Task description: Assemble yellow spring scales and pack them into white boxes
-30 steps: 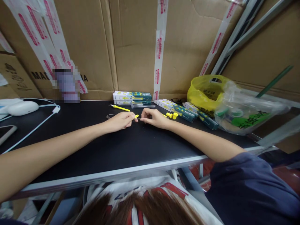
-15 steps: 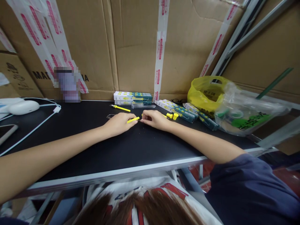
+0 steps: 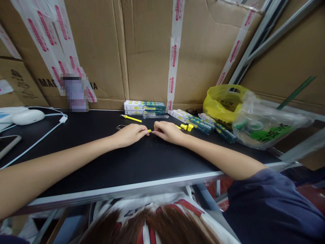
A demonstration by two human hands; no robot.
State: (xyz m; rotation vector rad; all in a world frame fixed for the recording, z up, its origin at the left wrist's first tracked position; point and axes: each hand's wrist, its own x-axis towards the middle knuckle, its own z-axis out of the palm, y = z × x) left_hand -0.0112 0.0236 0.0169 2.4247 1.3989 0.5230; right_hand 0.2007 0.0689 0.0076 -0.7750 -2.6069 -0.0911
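Note:
Both my hands rest on the black table (image 3: 142, 162), fingertips meeting near its middle. My left hand (image 3: 130, 134) is closed on a thin yellow tool (image 3: 149, 130), of which only the tip shows past my fingers. My right hand (image 3: 166, 131) pinches together right at that tip; what it holds is too small to make out. Just behind my hands lie another yellow tool (image 3: 131, 118), a clear tube (image 3: 155, 116) and two small yellow caps (image 3: 187, 127). A thin wire loop (image 3: 120, 127) lies left of my left hand.
Green-and-white boxes (image 3: 144, 106) lie by the cardboard wall (image 3: 147, 51), more (image 3: 195, 120) to the right. A yellow bag (image 3: 223, 101) and a clear bag (image 3: 264, 123) fill the right end. At the far left are a white device (image 3: 26, 116), its cable (image 3: 38, 135) and a phone (image 3: 7, 144).
The yellow tool showed longer in my left hand half a second ago; now only its tip sticks out. Both hands stayed in place, fingertips together.

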